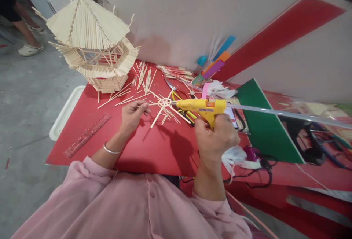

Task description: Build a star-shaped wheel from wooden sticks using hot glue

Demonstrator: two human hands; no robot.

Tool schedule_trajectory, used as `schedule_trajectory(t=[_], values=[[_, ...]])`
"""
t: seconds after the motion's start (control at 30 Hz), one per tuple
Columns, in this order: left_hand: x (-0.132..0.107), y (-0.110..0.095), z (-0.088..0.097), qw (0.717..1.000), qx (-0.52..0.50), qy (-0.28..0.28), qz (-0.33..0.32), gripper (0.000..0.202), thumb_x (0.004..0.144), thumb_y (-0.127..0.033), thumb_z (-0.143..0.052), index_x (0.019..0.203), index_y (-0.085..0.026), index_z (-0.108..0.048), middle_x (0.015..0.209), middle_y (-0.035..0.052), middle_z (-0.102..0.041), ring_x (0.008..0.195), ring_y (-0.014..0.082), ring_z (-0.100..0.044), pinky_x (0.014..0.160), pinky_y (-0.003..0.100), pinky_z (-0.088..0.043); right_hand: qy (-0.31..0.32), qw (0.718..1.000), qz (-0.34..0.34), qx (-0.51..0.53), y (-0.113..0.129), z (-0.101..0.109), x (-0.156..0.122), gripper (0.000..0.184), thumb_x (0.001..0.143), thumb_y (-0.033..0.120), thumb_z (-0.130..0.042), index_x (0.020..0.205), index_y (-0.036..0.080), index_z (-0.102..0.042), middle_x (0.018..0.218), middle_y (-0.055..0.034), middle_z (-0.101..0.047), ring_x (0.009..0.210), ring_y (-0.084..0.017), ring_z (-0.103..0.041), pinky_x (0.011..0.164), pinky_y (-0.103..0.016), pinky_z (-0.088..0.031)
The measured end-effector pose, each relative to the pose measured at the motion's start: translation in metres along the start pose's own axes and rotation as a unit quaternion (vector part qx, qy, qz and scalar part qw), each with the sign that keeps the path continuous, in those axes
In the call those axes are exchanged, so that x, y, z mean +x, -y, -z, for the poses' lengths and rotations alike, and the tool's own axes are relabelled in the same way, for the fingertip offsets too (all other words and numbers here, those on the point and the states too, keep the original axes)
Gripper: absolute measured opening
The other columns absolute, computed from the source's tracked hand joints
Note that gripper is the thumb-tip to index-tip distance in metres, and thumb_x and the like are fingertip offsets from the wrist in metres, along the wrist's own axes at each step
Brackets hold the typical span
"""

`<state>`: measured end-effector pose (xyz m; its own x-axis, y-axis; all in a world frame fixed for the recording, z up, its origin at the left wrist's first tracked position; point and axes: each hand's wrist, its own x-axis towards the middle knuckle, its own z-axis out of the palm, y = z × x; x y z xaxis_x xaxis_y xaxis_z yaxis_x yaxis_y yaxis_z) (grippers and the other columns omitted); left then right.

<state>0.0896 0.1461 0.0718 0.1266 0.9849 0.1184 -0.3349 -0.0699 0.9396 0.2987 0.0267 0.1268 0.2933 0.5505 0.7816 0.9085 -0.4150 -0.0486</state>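
Note:
Between finger and thumb, my left hand pinches one arm of a small wooden stick frame, a ring with sticks radiating from it. My right hand is wrapped round the grip of a yellow hot glue gun. Its nozzle points left and reaches the ring of the frame; whether it touches I cannot tell. A long clear glue stick runs out of the gun's back to the right. Below the frame lie short sticks and yellow-and-black handled pliers, partly hidden by the gun.
A pagoda model of sticks stands at the back left of the red table. Loose sticks lie beside it. A clear ruler is at the left, a green board at the right. Another person's legs show far left.

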Motion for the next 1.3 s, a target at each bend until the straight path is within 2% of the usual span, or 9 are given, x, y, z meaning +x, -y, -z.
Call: schedule_trajectory(t=[0.3, 0.6, 0.83, 1.17, 1.3], values=[[-0.001, 0.0, -0.004, 0.999, -0.024, -0.017, 0.046, 0.025, 0.07, -0.039, -0.085, 0.07, -0.017, -0.072, 0.057, 0.0003, -0.069, 0.05, 0.0094, -0.06, 0.053, 0.022, -0.053, 0.017, 1.0, -0.013, 0.022, 0.001, 0.002, -0.002, 0.009, 0.077, 0.029, -0.061, 0.073, 0.022, -0.059, 0.068, -0.0042, -0.055, 0.066, -0.02, -0.055, 0.06, -0.031, -0.039], [-0.002, 0.004, -0.004, 0.996, -0.061, -0.006, 0.061, 0.027, 0.07, -0.039, -0.086, 0.072, -0.015, -0.074, 0.058, 0.0011, -0.069, 0.049, 0.0087, -0.06, 0.053, 0.021, -0.053, -0.014, 1.0, 0.021, 0.003, 0.001, 0.002, -0.001, 0.012, 0.079, 0.029, -0.06, 0.07, 0.023, -0.055, 0.064, -0.0033, -0.057, 0.059, -0.018, -0.053, 0.057, -0.031, -0.036], [-0.001, 0.01, -0.003, 0.993, -0.074, -0.004, 0.089, 0.028, 0.069, -0.039, -0.087, 0.071, -0.015, -0.073, 0.059, 0.0007, -0.069, 0.05, 0.0082, -0.06, 0.053, 0.02, -0.052, -0.011, 1.0, 0.015, 0.011, 0.001, 0.002, -0.003, 0.01, 0.078, 0.027, -0.06, 0.07, 0.023, -0.055, 0.065, -0.003, -0.056, 0.061, -0.019, -0.054, 0.058, -0.03, -0.038], [-0.002, 0.005, -0.008, 0.979, -0.117, -0.016, 0.165, 0.021, 0.071, -0.026, -0.085, 0.066, -0.014, -0.069, 0.055, -0.0014, -0.065, 0.048, 0.0051, -0.056, 0.05, 0.016, -0.047, -0.018, 1.0, 0.01, 0.007, 0.0, -0.001, -0.003, 0.011, 0.077, 0.028, -0.061, 0.069, 0.023, -0.054, 0.064, -0.0023, -0.054, 0.062, -0.019, -0.055, 0.059, -0.03, -0.039], [-0.003, 0.003, -0.011, 0.963, -0.152, -0.022, 0.223, 0.021, 0.069, -0.023, -0.086, 0.067, -0.014, -0.068, 0.053, -0.0024, -0.063, 0.046, 0.0051, -0.056, 0.049, 0.015, -0.046, -0.016, 1.0, 0.01, 0.0, 0.004, 0.001, -0.003, 0.011, 0.078, 0.026, -0.061, 0.07, 0.023, -0.054, 0.064, -0.0021, -0.054, 0.062, -0.019, -0.055, 0.059, -0.03, -0.04]])
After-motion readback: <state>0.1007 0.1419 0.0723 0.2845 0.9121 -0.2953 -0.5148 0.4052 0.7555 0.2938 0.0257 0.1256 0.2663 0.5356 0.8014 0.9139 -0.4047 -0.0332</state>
